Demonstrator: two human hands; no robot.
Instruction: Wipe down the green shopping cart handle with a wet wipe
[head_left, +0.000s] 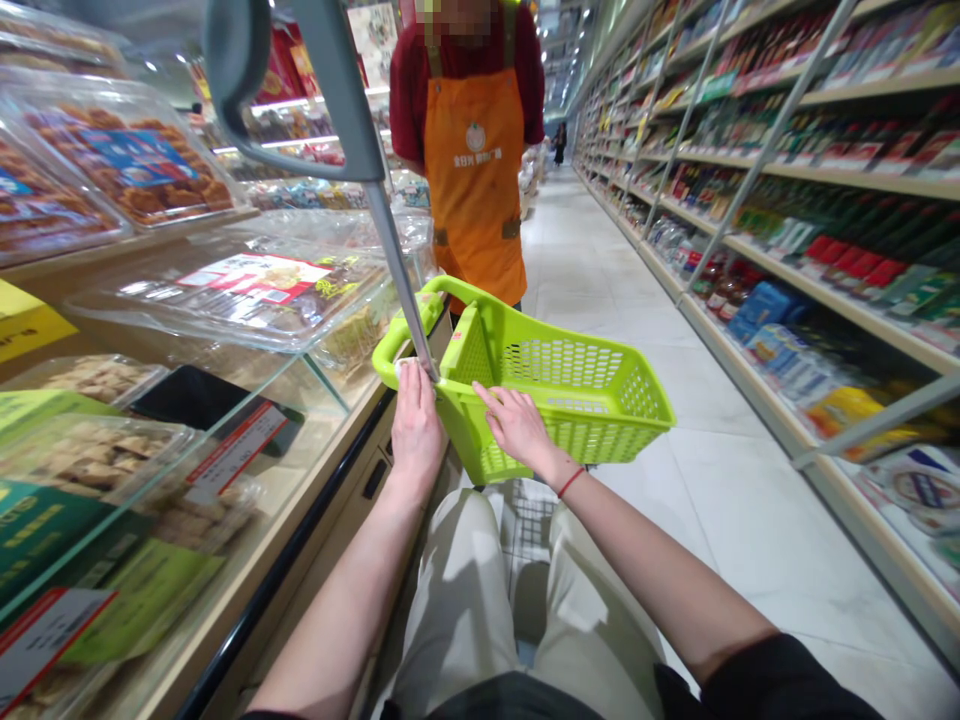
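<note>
A bright green plastic shopping basket [585,410] with slotted walls stands in front of my knees. Its grey pull handle [397,265] rises from the near left corner and leans up to the left. At the foot of that pole, my left hand [418,425] presses a small white cloth or tissue [410,366] against the basket's rim, its fingers close together. My right hand [514,425] rests on the near rim with the index finger stretched toward the pole, holding nothing. The basket's inside shows only its bare green walls and floor.
A glass-edged display counter [300,390] with packed snacks runs along the left, close to my left arm. Tall stocked shelves [825,190] line the right side. A person in an orange apron [476,180] stands just beyond the basket. Pale floor tiles [720,500] lie between.
</note>
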